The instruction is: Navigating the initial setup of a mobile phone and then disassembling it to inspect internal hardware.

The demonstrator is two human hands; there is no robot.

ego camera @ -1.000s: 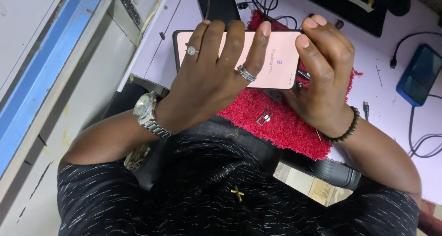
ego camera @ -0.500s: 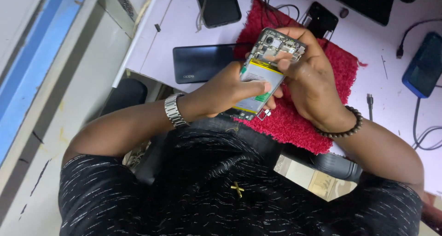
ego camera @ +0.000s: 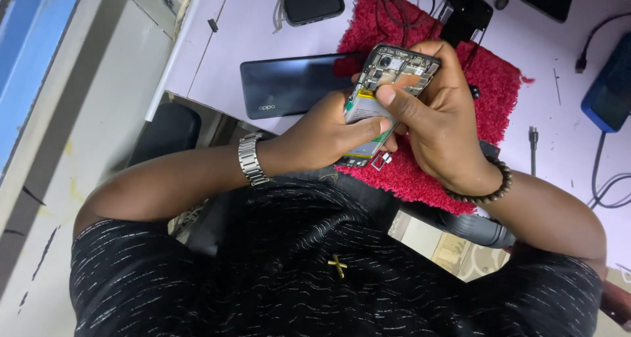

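Item: opened phone (ego camera: 388,94), back cover off, circuit board and camera module exposed at the far end, a battery with a yellow-and-green label in the middle. Location: held in the air over the near part of a red fibre mat (ego camera: 427,61), tilted with its upper end away from the person.

Left hand (ego camera: 328,130): grip closed on the opened phone from the left and below, thumb lying across the battery. A steel-link watch (ego camera: 252,158) sits on this wrist.

Right hand (ego camera: 444,123): grip wrapped around the right edge and top corner of the opened phone, thumb pressed on the battery area just beside the left thumb (the two thumb tips nearly meet). A dark bead bracelet (ego camera: 483,192) circles this wrist.

Surroundings, on the pale tabletop (ego camera: 230,48):
- dark back cover or second phone (ego camera: 289,84), flat, left of the mat, its right end touching the mat's edge;
- black phone (ego camera: 310,0), screen up, at the far edge;
- small black device (ego camera: 468,11) with cables, on the mat's far side;
- blue case (ego camera: 611,80) at the right, a cable beside it;
- small square metal part (ego camera: 381,161) on the mat's near edge, just below the hands.
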